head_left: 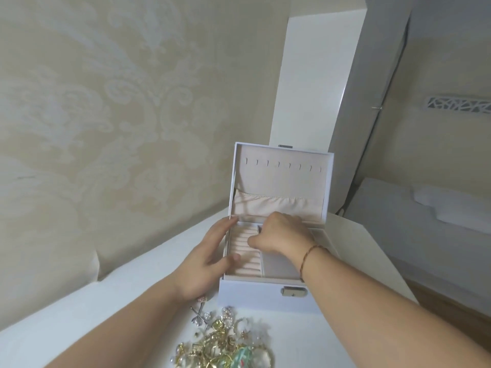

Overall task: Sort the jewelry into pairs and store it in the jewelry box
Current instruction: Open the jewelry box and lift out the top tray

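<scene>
A white jewelry box (249, 293) stands open on the white table, its lid (281, 179) upright with a row of hooks and a beige pocket. My left hand (204, 261) lies along the box's left wall with straight fingers, thumb resting on the ring rolls (245, 251). My right hand (281, 235) reaches down into the tray's middle compartments with curled fingers; whatever lies under them is hidden. A tangled pile of jewelry (225, 341), with gold pieces, pearls and stud earrings, lies in front of the box.
The table (119, 301) stands against a patterned wall on the left. A tall white panel (318, 75) rises behind the box. The box's metal latch (293, 291) faces me. White furniture (425, 221) stands to the right, beyond the table edge.
</scene>
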Demonstrator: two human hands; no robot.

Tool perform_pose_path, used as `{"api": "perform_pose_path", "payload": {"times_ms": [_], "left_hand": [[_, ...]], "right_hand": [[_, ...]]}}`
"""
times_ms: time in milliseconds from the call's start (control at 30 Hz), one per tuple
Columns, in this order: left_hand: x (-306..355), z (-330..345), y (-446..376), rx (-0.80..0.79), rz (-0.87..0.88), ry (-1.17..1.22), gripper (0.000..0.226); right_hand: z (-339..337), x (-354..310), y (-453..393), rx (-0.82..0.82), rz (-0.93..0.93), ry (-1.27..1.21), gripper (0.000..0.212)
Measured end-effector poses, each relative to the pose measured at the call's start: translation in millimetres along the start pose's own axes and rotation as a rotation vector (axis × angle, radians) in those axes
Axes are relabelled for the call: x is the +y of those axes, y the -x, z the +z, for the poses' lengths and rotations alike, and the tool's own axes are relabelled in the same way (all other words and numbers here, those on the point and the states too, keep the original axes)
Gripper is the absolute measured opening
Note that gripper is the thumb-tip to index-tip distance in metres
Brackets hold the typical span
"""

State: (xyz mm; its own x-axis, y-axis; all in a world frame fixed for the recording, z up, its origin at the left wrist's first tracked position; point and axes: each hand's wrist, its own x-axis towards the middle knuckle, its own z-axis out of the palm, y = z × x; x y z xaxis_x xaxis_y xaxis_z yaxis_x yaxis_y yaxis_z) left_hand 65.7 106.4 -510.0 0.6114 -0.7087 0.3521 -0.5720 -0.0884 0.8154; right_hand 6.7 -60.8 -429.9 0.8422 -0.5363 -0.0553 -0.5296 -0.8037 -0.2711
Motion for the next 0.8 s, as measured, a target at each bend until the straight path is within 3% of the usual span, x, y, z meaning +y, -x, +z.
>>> {"api": "perform_pose_path", "payload": {"times_ms": [167,400,467,567,667,800], "left_hand": [[1,-1,2,-0.013,0.006,0.006,0.074],[6,0,1,0.048,-0.038,0.167,0.081],[15,2,-4,0.084,-0.032,0.168,0.072],[35,9,-10,0.222,-0.010,0.113,0.046],[55,13,-12,0.434,0.098,0.023,0.054],[63,12,-18,0.458,0.025,0.254,0.068]], "right_hand": [[11,-5,5,0.134,0.081,-0.042,0.029],[3,0,24,0.411,-0.011,-0.128,0.027],[-7,0,34,0.512,-0.037,-0.143,0.026],[-25,-2,45,0.625,-0.109,-0.164,0.021],[-37,-6,50,0.680,-0.180,-0.150,0.018],[-50,12,50,0.875,-0.448,-0.240,0.023]]}}
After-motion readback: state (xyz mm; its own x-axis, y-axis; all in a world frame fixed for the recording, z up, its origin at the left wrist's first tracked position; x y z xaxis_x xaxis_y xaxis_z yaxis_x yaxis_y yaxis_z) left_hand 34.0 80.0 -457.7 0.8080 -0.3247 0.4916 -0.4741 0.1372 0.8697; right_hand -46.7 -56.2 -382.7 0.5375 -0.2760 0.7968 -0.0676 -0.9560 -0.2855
